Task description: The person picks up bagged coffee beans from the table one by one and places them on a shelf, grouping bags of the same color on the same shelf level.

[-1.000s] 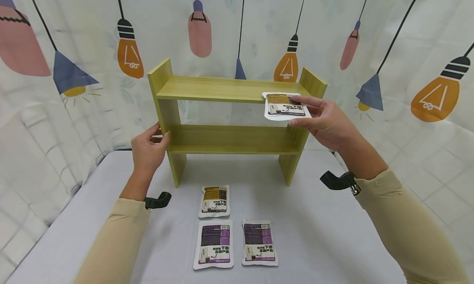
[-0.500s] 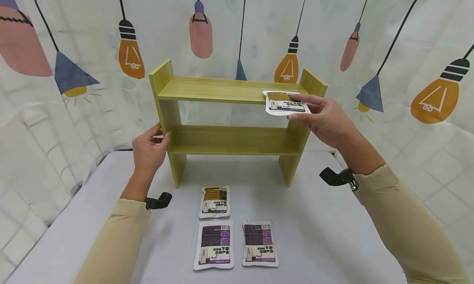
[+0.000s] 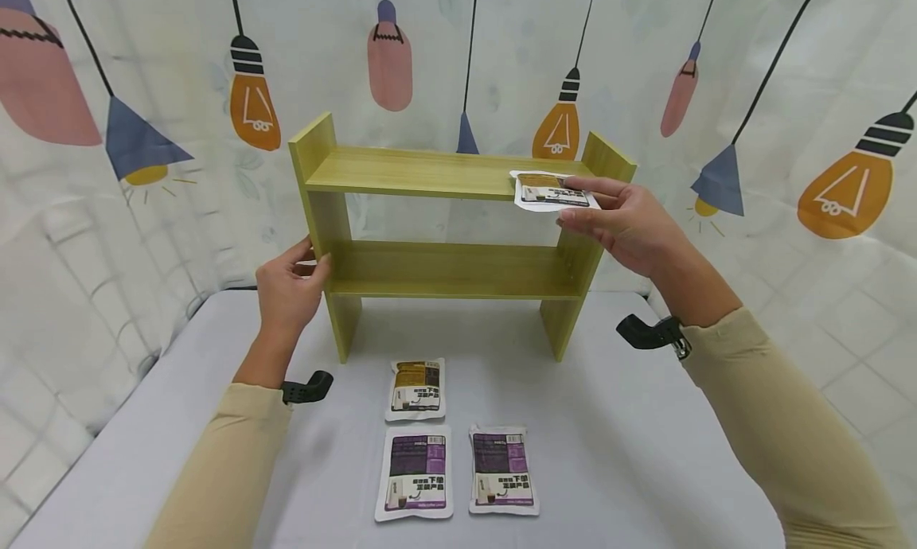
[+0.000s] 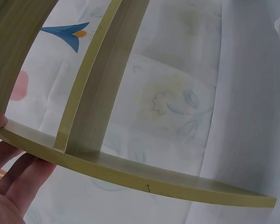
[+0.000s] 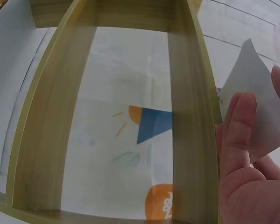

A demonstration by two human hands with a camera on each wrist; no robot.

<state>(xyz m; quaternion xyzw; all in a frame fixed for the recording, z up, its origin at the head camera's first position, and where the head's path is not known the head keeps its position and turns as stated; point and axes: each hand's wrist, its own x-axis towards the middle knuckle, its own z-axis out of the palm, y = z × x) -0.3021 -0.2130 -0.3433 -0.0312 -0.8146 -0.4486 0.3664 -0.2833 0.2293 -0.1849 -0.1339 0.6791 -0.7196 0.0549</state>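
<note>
Right now the right hand (image 3: 626, 227) is pinching an orange-topped sachet (image 3: 550, 192) between thumb and fingers, holding it at the right end of the wooden rack's (image 3: 437, 219) top shelf (image 3: 415, 172), at about two o'clock from the middle of the table (image 3: 616, 422). The sachet is overhanging the shelf's front edge; whether it is already lying on the board I cannot quite tell. The rest of that top shelf is lying open toward ten o'clock, and the lower shelf (image 3: 447, 269) is bare along its length.

The left hand (image 3: 288, 288) is gripping the rack's left upright (image 3: 322, 215), thumb in front and fingers curled behind. The left wrist view is showing this from below: fingers (image 4: 16, 179) pressing under the side board's edge (image 4: 130, 175), which the head view is hiding. The right wrist view is showing only the sachet's plain white back (image 5: 256, 102) against the fingertips (image 5: 238, 126).

Lying flat on the table at six o'clock are three more sachets: another orange one (image 3: 415, 388) nearest the rack, and two purple ones (image 3: 415, 473) (image 3: 503, 469) side by side behind it, just apart.
</note>
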